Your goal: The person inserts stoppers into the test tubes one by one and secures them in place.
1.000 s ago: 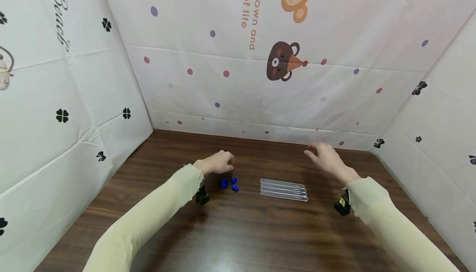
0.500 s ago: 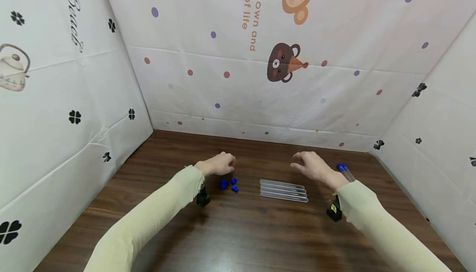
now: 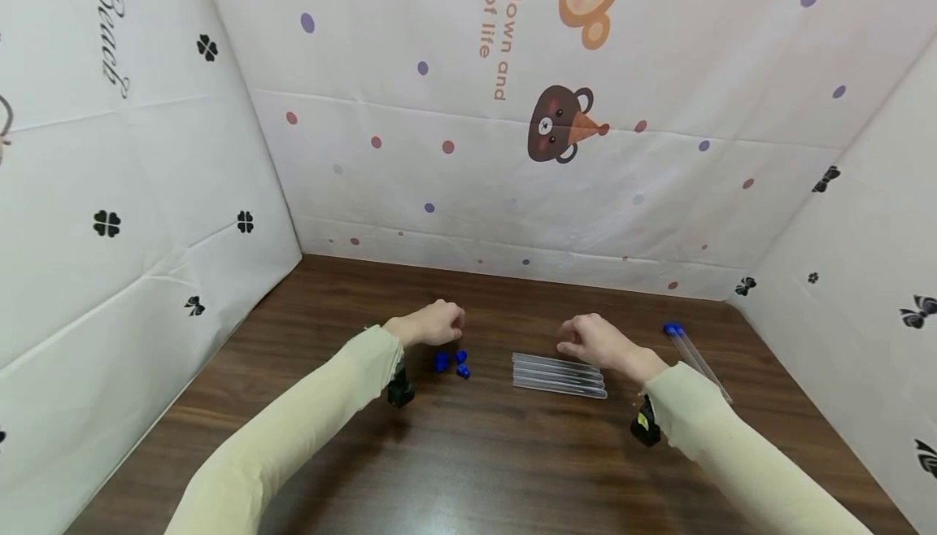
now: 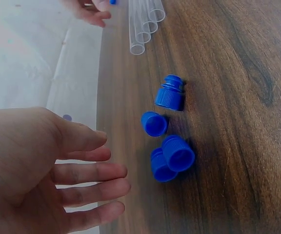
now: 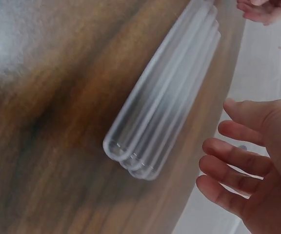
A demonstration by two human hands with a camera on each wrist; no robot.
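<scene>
My left hand, fingers loosely bent and holding nothing, hovers just behind several blue ribbed tube caps on the table. In the left wrist view, two of the caps overlap, and some turn their hollow ends to the camera. To the right of the caps lie several clear test tubes, side by side, with round closed ends to the right and open mouths toward the caps. My right hand is over the far right corner of this row, its fingers slightly bent and nothing in them.
Two test tubes with blue caps lie at the right of the brown wooden table, beyond my right forearm. White printed sheets stand as walls behind and on both sides.
My right hand has moved left and nearer, from the right side to the row of test tubes. The two capped tubes have come into sight behind it. My left hand has barely moved.
</scene>
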